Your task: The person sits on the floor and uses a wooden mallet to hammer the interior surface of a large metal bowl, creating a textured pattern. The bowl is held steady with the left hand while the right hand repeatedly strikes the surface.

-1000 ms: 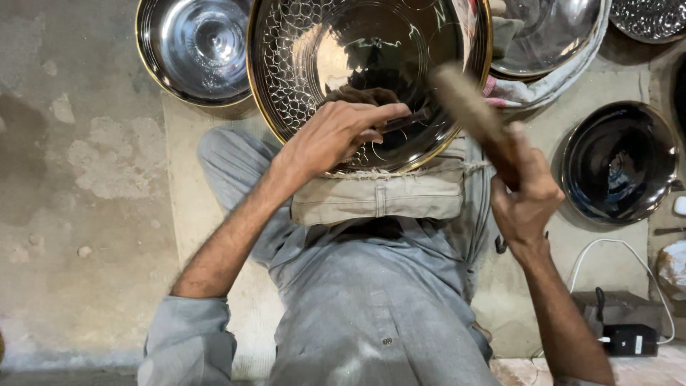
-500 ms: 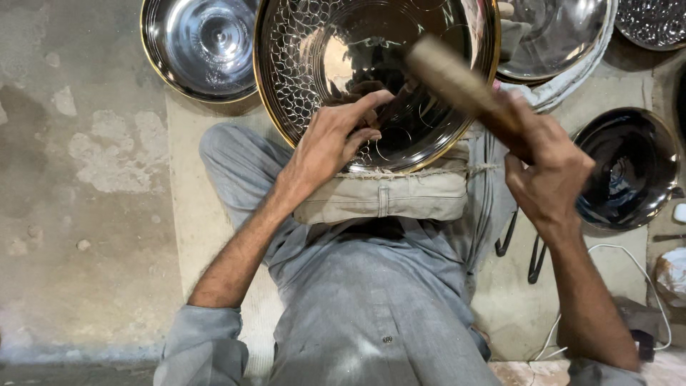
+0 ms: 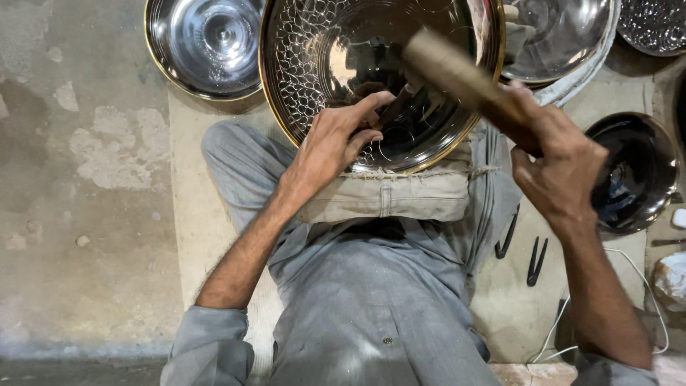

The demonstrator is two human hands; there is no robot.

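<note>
Brass-rimmed and mirror-bright, the large engraved metal bowl (image 3: 336, 78) rested tilted on a folded cloth pad (image 3: 393, 196) across the person's lap, its hollow facing the camera, with a net-like pattern chased over its left half. The left hand (image 3: 336, 143) lay at about six o'clock on the bowl, fingers curled loosely around a thin dark chisel-like punch (image 3: 393, 111) whose tip touched the bowl's inner surface; the thumb and forefinger pinched the tool, and the heel of the hand sat over the lower rim. The right hand (image 3: 561, 168) was closed in a full fist around the handle of a wooden mallet (image 3: 457, 71), which was blurred; its head hung over the bowl at roughly two o'clock from the punch, just above it, and whether it touched the punch could not be told. This hand sat outside the bowl's rim, at about four o'clock from the bowl's centre.

One bowl was being worked. Around it were four other metal vessels: a polished steel one (image 3: 207, 43) at ten o'clock, another (image 3: 564, 36) at two o'clock, a patterned one (image 3: 654, 25) cut by the frame at the top right corner, and a dark one (image 3: 636, 175) at three o'clock. Two dark pointed tools (image 3: 522, 246) lay on the mat beside the right forearm, near a white cable (image 3: 629, 286).
</note>
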